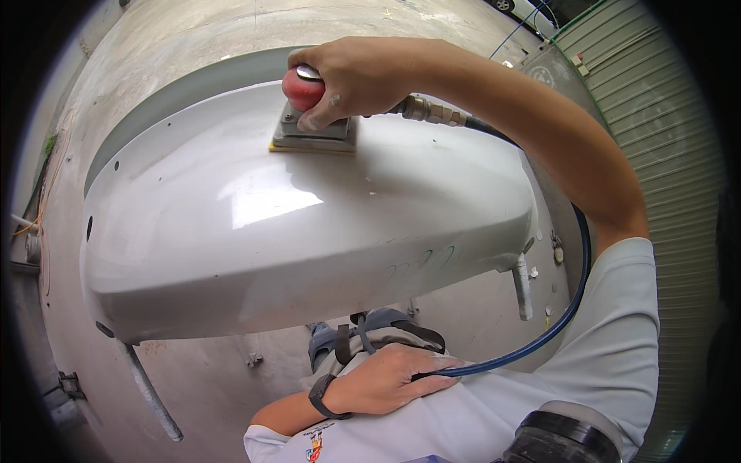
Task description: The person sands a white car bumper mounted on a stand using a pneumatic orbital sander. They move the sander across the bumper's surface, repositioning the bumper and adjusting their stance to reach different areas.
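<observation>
My right hand [351,73] grips the red-topped head of an air sander [316,135], its fingers wrapped over the silver lever. The sander's square grey pad lies against the upper face of a large glossy white car bumper [193,231]. From the sander's metal coupling [424,110] an air hose [579,278] loops down past my right arm. Low in front of my body, my left hand [386,378], with a black watch at the wrist, closes around the blue hose.
White-wrapped stand legs [150,392] stick out below the bumper on both sides. Concrete floor [216,393] spreads around it. Corrugated metal wall [664,139] runs along the right. Pipes and an orange cord [46,208] lie at the far left. A car [517,9] stands far back right.
</observation>
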Available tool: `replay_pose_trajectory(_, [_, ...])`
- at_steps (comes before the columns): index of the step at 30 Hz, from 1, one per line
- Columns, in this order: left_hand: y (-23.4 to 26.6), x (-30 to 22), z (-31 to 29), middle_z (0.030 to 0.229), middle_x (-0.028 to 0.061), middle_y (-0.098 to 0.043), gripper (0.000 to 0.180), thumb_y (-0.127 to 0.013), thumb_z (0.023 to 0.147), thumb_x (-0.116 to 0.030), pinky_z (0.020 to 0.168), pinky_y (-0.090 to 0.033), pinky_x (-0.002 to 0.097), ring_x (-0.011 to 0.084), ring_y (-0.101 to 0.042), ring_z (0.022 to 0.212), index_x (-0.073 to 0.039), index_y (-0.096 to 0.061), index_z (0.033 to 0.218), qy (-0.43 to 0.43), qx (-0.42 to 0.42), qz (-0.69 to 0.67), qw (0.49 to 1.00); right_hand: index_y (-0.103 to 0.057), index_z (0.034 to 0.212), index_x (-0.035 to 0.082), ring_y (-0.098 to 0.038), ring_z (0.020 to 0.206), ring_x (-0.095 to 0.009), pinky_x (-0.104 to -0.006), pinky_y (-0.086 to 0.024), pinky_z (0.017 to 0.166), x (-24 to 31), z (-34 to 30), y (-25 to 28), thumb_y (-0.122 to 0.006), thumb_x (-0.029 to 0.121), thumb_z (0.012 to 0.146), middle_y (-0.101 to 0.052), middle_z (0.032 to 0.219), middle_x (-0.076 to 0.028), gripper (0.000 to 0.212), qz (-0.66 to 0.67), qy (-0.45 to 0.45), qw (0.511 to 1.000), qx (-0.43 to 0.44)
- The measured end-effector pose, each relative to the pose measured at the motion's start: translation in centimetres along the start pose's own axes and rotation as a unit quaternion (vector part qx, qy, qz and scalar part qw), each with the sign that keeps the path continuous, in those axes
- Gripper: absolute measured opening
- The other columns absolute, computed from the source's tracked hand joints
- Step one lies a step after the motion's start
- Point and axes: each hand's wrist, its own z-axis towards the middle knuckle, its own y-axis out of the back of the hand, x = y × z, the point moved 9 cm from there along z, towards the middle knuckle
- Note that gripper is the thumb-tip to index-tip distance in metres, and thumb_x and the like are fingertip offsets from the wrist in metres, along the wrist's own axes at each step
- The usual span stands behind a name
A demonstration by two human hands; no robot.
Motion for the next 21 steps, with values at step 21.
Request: replay_pose_trajectory(21, [-15.0,8.8,20.8,0.090,0.0205,-0.072,0.037,-0.073,0.103,-0.024,0.071,-0.053,0.0411,0.0366,-0.067,0.075,-0.001,-0.074,0.132,0.176,0.214,0.055,0.959,-0.052,0.151,-0.001,-0.073,0.104,-0.036,-0.0423,-0.058,0.088,-38.2,-36.8,-14.3,-0.080,0.058,0.085,-0.073,0.124,-0.024,0.092,0.239,-0.285,0.925,-0.075])
